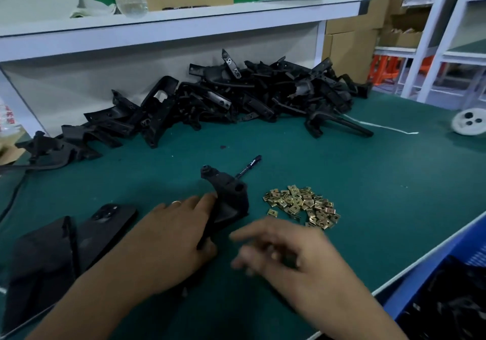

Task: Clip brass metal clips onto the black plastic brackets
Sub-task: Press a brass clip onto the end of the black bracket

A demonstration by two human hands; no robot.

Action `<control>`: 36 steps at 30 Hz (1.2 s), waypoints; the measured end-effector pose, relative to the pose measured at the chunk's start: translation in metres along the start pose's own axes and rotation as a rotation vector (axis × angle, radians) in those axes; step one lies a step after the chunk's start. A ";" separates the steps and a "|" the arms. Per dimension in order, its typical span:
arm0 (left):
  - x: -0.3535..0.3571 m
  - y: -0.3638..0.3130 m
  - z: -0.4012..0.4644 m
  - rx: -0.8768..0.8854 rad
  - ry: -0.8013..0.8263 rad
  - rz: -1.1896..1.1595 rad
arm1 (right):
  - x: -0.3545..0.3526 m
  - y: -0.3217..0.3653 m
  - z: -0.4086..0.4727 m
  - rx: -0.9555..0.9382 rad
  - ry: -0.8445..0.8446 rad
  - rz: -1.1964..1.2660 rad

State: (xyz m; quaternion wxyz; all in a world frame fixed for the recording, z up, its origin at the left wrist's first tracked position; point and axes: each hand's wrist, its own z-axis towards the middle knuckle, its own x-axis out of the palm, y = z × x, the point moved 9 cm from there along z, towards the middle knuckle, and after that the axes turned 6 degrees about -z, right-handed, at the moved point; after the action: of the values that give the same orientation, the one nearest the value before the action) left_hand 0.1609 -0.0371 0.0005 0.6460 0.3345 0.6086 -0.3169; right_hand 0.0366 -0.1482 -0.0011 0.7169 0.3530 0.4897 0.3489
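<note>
Bracket of curved black plastic (231, 202) sits mid-frame, gripped by my left hand (168, 239); my blurred right hand (286, 258), fingers loosely spread, hovers just below the brass metal clips (302, 205).

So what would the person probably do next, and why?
Likely bring the right hand over to the bracket and push a clip on. The left hand grips the bracket, and something brass seems to sit between the blurred right fingers, just beside the clip pile.

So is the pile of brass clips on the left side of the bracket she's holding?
No, the brass clips lie on the green mat to the right of the bracket held by the left hand.
</note>
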 end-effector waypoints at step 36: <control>0.012 -0.046 -0.005 0.203 -0.148 -0.660 | -0.059 -0.033 -0.008 0.045 -0.532 0.490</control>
State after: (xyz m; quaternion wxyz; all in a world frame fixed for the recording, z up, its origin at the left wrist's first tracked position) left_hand 0.1212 -0.0592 -0.0136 0.5148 0.1583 0.6007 -0.5908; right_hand 0.0177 -0.2136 -0.0044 0.7065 0.5538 0.1944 0.3954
